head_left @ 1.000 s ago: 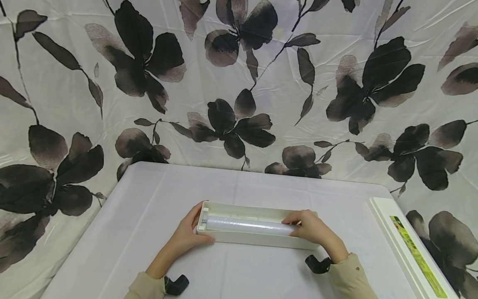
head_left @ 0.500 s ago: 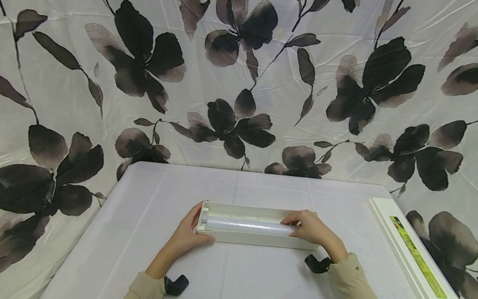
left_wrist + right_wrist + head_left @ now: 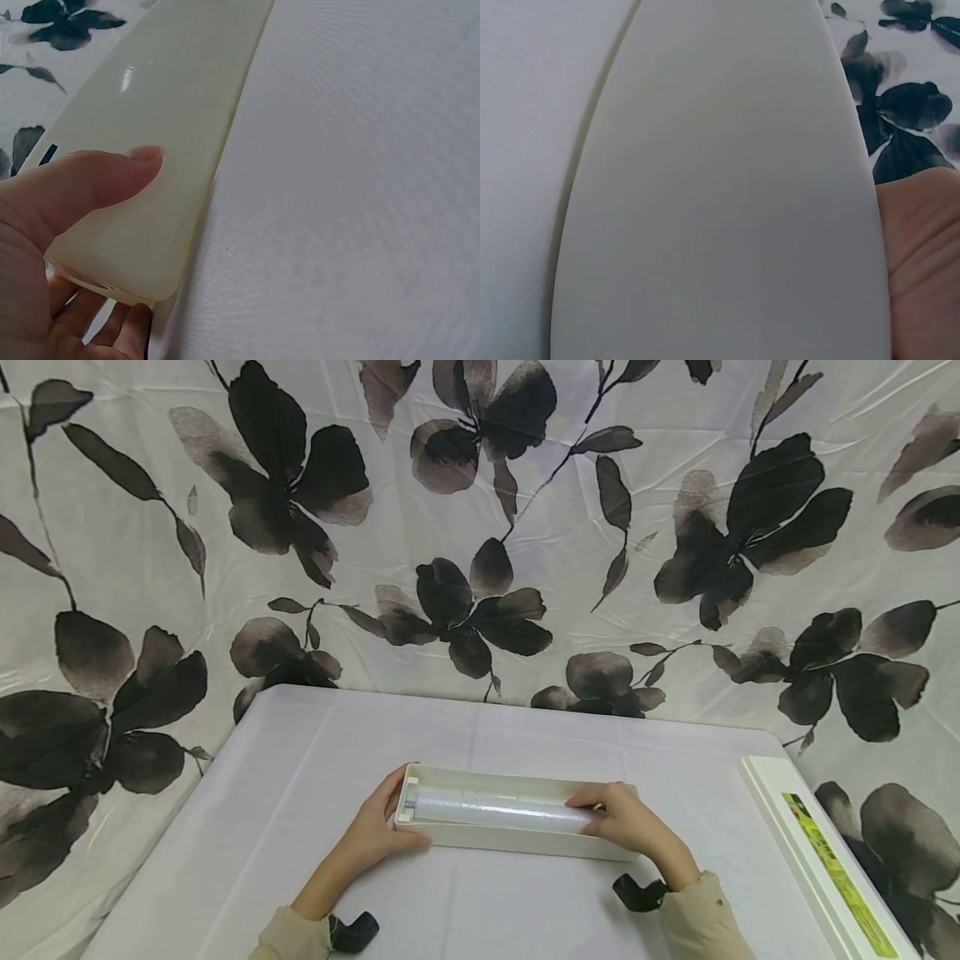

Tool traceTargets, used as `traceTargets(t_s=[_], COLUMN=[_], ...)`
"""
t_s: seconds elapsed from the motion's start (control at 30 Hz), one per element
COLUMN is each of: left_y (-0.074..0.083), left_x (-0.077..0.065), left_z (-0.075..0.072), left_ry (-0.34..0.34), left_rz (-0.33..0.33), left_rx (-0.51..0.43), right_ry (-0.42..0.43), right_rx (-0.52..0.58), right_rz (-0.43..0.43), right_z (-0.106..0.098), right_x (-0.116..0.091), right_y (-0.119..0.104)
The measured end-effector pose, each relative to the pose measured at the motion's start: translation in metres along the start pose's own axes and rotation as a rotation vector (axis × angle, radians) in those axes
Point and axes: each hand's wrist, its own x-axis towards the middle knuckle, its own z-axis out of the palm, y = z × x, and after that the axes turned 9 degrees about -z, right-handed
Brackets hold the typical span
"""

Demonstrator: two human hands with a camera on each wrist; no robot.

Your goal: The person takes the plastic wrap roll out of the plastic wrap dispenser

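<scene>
A long cream plastic box (image 3: 525, 843) sits at the middle of the table, its open top facing up. Inside lies a roll of clear plastic wrap (image 3: 487, 812). My left hand (image 3: 386, 822) grips the box's left end, thumb along the front wall and fingers round the end. The left wrist view shows that thumb (image 3: 112, 180) flat against the box wall (image 3: 180, 127). Reaching in over the right end, my right hand (image 3: 626, 818) pinches the roll between thumb and fingers. In the right wrist view the box wall (image 3: 720, 195) hides those fingertips; only part of the hand (image 3: 922, 262) shows.
At the table's right edge lies a long white lid (image 3: 780, 827) with a yellow-green label (image 3: 840, 872). A white cloth covers the table (image 3: 450, 902). Behind it hangs a floral curtain (image 3: 405, 693). Black wrist cameras (image 3: 356, 932) stick out beside both sleeves.
</scene>
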Motion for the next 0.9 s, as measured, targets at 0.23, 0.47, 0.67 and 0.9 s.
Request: traceTargets(t_s=[0.23,0.47,0.67,0.9], left_y=[0.0,0.0,0.001,0.0], left_x=[-0.001,-0.002,-0.001,0.0], left_z=[0.0,-0.002,-0.001,-0.001], left_ry=[-0.001,0.001,-0.005,-0.005], left_rz=[-0.004,0.004,0.009,0.008], left_rx=[-0.011,-0.002,-0.013,-0.004], right_ry=[0.006,0.003,0.009,0.013], right_rx=[-0.021,-0.039,-0.062,-0.081], right_rz=[-0.012,-0.024,-0.04,-0.038], right_z=[0.0,-0.004,-0.007,-0.009], right_x=[-0.001,0.0,0.0,0.0], right_y=[-0.003,-0.007,-0.01,-0.012])
